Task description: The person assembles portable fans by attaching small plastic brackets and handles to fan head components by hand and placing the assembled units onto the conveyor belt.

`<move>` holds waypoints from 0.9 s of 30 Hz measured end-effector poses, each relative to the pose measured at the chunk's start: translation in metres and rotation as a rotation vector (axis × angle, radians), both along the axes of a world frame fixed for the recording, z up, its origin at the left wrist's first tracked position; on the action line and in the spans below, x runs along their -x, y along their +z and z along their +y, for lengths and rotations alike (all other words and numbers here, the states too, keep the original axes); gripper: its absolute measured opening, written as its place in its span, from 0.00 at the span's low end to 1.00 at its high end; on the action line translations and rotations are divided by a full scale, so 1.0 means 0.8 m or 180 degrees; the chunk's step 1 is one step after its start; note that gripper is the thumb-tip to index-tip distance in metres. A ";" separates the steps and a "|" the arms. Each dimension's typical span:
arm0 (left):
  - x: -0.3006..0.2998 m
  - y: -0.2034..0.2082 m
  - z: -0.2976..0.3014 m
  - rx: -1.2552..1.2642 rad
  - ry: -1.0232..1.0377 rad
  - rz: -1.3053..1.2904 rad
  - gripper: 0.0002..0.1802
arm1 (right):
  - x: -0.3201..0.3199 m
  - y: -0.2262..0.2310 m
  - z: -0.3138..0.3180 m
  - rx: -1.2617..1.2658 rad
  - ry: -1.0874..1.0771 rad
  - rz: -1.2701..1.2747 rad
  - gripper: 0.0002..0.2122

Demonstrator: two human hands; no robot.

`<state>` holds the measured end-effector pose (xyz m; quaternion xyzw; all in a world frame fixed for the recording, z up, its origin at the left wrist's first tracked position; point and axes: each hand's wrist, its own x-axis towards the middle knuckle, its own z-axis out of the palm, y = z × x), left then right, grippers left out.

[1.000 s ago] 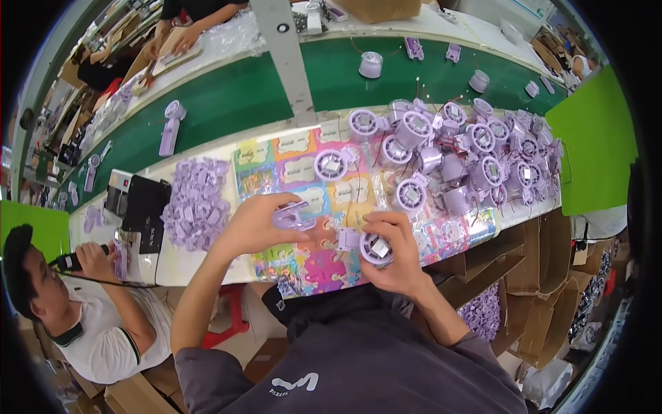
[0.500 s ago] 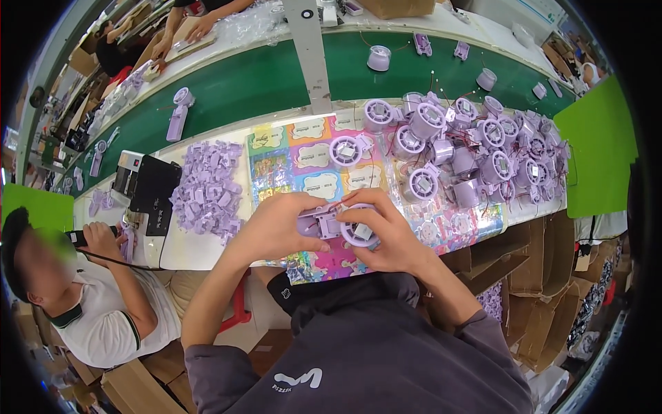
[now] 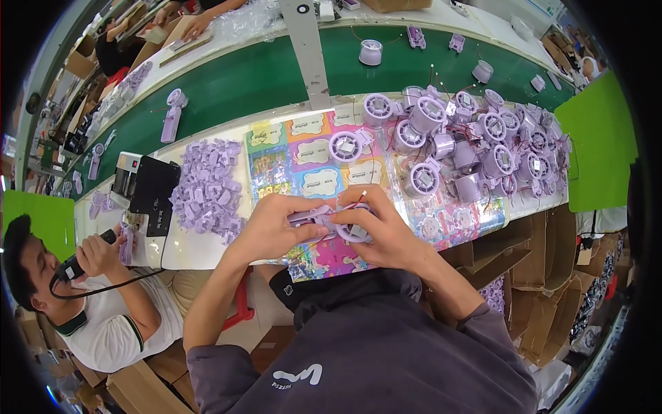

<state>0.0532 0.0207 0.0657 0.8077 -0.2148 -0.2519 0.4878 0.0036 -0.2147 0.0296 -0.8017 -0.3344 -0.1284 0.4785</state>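
Observation:
My left hand (image 3: 265,228) grips a pale purple plastic bracket (image 3: 309,216), with its thumb laid across the part. My right hand (image 3: 386,233) curls around a round purple fan housing (image 3: 353,233), which touches the bracket's right end. Thin wires with a small white connector stick up between the hands. My fingers hide much of the joint between the two pieces. Just beyond them, a single fan housing (image 3: 345,146) lies on the colourful printed sheet (image 3: 321,183).
Many wired fan housings (image 3: 496,159) are heaped at the right. Small purple parts (image 3: 205,190) form a pile at the left, beside a black plate (image 3: 153,196). A green conveyor belt (image 3: 241,96) carries scattered parts behind an upright post (image 3: 307,55). A co-worker (image 3: 110,303) holds a black corded tool (image 3: 79,259).
My left thumb has moved up onto the bracket, and both joined pieces have turned in my hands. Parts on the belt have shifted slightly left. The co-worker's tool has tilted.

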 end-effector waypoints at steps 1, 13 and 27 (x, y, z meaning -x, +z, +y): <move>0.001 0.000 0.001 -0.0011 0.0007 -0.0006 0.22 | -0.001 0.000 0.000 0.0068 0.0071 0.0038 0.26; -0.200 -0.084 0.086 -0.0875 0.1708 -0.1074 0.20 | -0.006 -0.107 0.008 -0.0065 -0.1436 0.0876 0.26; -0.480 -0.194 0.042 -0.1870 0.3227 -0.1862 0.33 | -0.015 -0.092 0.006 -0.0082 -0.1416 0.1081 0.13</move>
